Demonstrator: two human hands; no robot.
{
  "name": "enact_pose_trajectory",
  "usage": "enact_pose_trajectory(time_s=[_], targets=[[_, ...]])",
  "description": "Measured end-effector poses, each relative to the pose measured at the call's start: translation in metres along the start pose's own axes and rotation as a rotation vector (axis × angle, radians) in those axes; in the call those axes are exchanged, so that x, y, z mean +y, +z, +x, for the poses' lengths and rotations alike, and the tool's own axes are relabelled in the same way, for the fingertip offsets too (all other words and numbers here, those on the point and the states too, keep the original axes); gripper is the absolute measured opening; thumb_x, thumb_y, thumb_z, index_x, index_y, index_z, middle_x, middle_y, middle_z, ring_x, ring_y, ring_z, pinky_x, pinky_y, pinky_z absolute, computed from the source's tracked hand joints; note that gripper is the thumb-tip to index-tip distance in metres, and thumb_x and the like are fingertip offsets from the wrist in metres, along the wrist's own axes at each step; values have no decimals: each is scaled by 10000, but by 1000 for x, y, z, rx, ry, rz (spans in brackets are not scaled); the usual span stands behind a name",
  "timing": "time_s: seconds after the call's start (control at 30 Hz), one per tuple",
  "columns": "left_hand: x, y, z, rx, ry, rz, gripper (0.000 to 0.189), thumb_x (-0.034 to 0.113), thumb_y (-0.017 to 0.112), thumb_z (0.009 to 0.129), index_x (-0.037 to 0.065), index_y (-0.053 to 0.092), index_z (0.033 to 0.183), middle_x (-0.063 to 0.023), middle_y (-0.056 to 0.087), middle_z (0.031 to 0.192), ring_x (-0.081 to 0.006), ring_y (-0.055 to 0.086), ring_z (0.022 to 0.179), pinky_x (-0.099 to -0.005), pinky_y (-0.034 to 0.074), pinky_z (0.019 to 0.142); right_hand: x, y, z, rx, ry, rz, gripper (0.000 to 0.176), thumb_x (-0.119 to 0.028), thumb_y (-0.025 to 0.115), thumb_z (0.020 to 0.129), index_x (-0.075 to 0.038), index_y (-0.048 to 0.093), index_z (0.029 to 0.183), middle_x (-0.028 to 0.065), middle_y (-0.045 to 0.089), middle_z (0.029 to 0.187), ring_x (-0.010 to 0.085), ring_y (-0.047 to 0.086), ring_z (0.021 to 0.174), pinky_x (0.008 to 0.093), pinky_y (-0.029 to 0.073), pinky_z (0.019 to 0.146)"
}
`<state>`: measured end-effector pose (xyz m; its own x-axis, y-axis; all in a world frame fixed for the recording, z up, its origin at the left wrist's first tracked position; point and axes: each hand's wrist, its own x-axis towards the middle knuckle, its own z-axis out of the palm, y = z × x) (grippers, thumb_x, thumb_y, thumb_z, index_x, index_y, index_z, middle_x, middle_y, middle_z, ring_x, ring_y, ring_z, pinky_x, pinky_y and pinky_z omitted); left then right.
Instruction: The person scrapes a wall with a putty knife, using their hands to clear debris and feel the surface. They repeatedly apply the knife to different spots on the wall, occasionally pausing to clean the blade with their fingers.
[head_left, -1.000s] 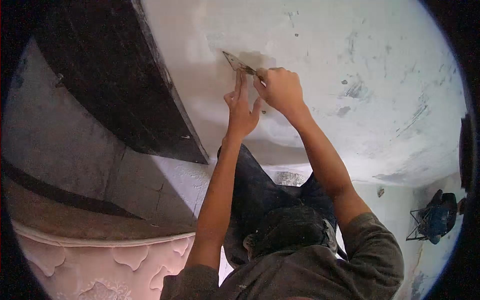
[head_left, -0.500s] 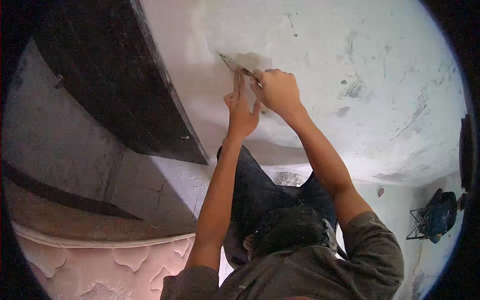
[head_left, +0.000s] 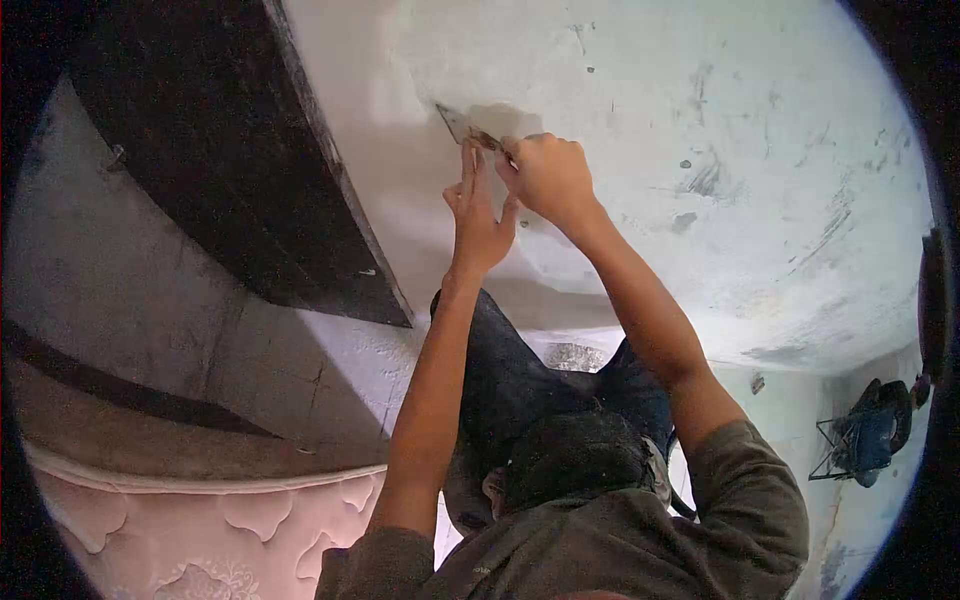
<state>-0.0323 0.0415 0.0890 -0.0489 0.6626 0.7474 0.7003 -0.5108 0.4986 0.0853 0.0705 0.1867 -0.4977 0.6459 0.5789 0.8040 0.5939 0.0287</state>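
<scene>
My right hand (head_left: 550, 178) is closed around the handle of a putty knife (head_left: 459, 124). Its wide metal blade lies against the pale plastered wall (head_left: 640, 130), with a shadow just above and to the right. My left hand (head_left: 481, 222) is open, fingers stretched upward and thumb apart, and the fingertips touch or nearly touch the blade close to the handle. Most of the handle is hidden inside my right fist.
A dark door or panel (head_left: 215, 150) stands to the left of my hands. Lower left is a pink quilted mattress (head_left: 190, 530). On the right, a dark folding chair or bag on a frame (head_left: 865, 430) stands by the wall. Tiled floor (head_left: 275, 365) shows below the panel.
Both hands and the putty knife have shifted very slightly left. The blade has tilted a little, so more of its face shows. My grip has stayed the same.
</scene>
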Motion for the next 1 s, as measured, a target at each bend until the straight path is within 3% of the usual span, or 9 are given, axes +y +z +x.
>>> enact_pose_trajectory(time_s=[0.17, 0.37, 0.5, 0.6, 0.77, 0.9, 1.0], targets=[[-2, -3, 1, -26, -78, -16, 607, 117, 648, 831, -8, 421, 1379, -212, 191, 1559, -374, 381, 1206, -449, 266, 1019, 1, -5, -4, 12, 13, 6, 193, -267, 623, 828, -77, 646, 811, 138, 635, 658, 330, 640, 610, 442, 507, 547], [-3, -7, 1, -8, -40, -1, 468, 131, 647, 827, -3, 539, 1262, -225, 199, 1555, -353, 365, 1232, -442, 278, 1001, 0, -3, -6, 56, 8, 14, 201, -276, 620, 837, -77, 645, 822, 133, 636, 664, 335, 636, 606, 450, 501, 544], [-2, -3, -2, 7, -31, -4, 404, 120, 658, 811, -3, 567, 1186, -239, 197, 1551, -357, 371, 1232, -444, 278, 995, 3, 8, -3, 55, -10, 18, 193, -268, 614, 840, -78, 648, 832, 137, 635, 663, 339, 628, 596, 453, 497, 540], [-4, -5, 3, 0, 1, 15, 363, 97, 664, 798, -3, 571, 1134, -244, 188, 1552, -371, 397, 1186, -449, 285, 983, 2, 0, -5, 73, 8, 75, 207, -254, 629, 801, -50, 659, 780, 168, 642, 666, 352, 650, 588, 443, 517, 536], [-8, -3, 1, 33, 52, 38, 290, 86, 669, 787, -13, 602, 1051, -240, 185, 1554, -390, 429, 1077, -458, 293, 966, 1, 9, -2, 101, -6, 67, 191, -254, 622, 816, -66, 655, 803, 143, 626, 640, 338, 631, 567, 442, 499, 518], [-10, -1, 1, 34, 0, 21, 323, 84, 670, 784, -18, 615, 1085, -228, 183, 1558, -394, 427, 1101, -460, 292, 977, 0, 3, -8, 120, -37, 7, 170, -248, 622, 827, -79, 648, 829, 122, 611, 617, 328, 611, 542, 440, 481, 497], [-8, 1, -5, 7, -39, 63, 421, 91, 669, 784, 8, 599, 1191, -209, 163, 1569, -392, 415, 1140, -462, 293, 991, 3, 10, -8, 95, -37, 37, 198, -256, 639, 813, -65, 645, 864, 121, 625, 640, 330, 627, 573, 445, 489, 516]])
